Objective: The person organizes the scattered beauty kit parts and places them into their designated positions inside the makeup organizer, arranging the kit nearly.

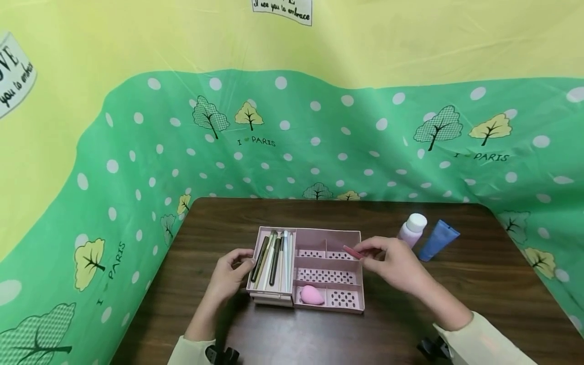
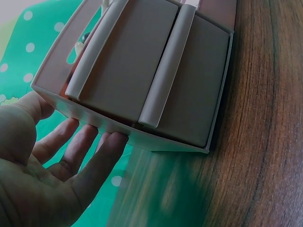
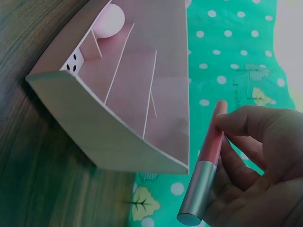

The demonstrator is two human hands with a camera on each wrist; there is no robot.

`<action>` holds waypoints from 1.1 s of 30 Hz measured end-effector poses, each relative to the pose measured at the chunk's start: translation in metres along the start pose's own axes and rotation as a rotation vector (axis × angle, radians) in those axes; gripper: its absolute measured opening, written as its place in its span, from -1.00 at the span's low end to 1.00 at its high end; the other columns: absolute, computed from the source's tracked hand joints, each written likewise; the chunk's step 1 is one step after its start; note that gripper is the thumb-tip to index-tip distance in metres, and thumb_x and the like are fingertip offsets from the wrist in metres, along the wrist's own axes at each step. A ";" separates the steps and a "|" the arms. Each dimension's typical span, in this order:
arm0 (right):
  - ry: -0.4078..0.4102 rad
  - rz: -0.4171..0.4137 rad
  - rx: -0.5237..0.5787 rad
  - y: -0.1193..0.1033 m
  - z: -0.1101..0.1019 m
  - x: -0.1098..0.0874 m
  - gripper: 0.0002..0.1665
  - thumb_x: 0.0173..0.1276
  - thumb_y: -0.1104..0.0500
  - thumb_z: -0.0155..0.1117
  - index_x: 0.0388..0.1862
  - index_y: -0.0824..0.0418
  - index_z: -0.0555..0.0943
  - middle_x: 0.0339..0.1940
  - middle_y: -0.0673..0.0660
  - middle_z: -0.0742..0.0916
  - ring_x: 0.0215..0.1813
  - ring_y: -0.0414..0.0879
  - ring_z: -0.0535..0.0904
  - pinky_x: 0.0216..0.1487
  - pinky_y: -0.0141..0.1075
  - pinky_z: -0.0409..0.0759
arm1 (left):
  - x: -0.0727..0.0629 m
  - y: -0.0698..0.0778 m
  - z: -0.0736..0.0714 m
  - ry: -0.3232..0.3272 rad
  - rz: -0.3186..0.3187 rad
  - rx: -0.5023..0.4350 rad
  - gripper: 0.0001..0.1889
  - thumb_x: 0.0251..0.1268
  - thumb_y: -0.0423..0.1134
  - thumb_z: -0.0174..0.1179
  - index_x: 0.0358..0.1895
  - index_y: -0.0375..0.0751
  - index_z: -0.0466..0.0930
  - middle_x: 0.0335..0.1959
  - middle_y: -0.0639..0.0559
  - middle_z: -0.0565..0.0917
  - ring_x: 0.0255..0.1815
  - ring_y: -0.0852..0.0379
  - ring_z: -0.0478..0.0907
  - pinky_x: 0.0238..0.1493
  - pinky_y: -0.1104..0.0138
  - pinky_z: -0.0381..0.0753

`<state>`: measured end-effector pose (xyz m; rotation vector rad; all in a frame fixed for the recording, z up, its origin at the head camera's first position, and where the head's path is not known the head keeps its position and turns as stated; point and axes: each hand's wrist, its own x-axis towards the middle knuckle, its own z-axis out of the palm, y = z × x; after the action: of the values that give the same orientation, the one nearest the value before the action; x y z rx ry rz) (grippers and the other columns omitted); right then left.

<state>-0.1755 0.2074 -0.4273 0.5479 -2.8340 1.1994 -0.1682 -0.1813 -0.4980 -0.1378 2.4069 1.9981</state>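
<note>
A pink desk organizer (image 1: 328, 236) stands on the table with several compartments. My left hand (image 1: 229, 274) rests against its left side; in the left wrist view the fingertips touch the wall below two closed drawers (image 2: 128, 61). My right hand (image 1: 396, 261) pinches a slim pink lip gloss tube (image 1: 352, 252) with a silver end (image 3: 196, 191), held above the organizer's right rear corner. Pencils and brushes (image 1: 275, 261) fill the left compartment. A pink makeup sponge (image 1: 312, 295) sits in a front compartment.
Right of the organizer stand a white-capped bottle (image 1: 412, 230) and a blue squeeze tube (image 1: 439, 240). The dark wooden table (image 1: 219, 215) ends at a green and yellow patterned cloth (image 1: 315, 126) behind and at the sides.
</note>
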 end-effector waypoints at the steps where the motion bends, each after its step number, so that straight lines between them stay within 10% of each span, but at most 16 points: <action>1: -0.007 0.000 0.001 -0.001 0.001 0.001 -0.74 0.25 0.34 0.44 -0.13 0.05 0.79 -0.38 -0.08 0.74 -0.37 -0.19 0.60 -0.37 -0.36 0.61 | 0.000 -0.001 0.000 0.003 0.003 0.003 -0.76 0.34 -0.40 0.29 0.04 -0.35 0.69 -0.25 -0.11 0.64 -0.31 0.20 0.58 -0.37 0.33 0.70; 33: -0.087 -0.083 0.004 -0.003 0.054 0.030 -0.77 0.23 0.32 0.48 -0.23 -0.02 0.80 -0.30 -0.11 0.79 -0.27 -0.26 0.63 -0.23 -0.35 0.65 | 0.001 -0.003 -0.001 -0.016 -0.013 0.003 -0.72 0.34 -0.36 0.30 0.08 -0.35 0.67 -0.18 -0.13 0.68 -0.20 0.15 0.62 -0.27 0.31 0.73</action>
<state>-0.1963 0.1586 -0.4585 0.7277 -2.8482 1.1958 -0.1694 -0.1824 -0.5010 -0.1363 2.3935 1.9818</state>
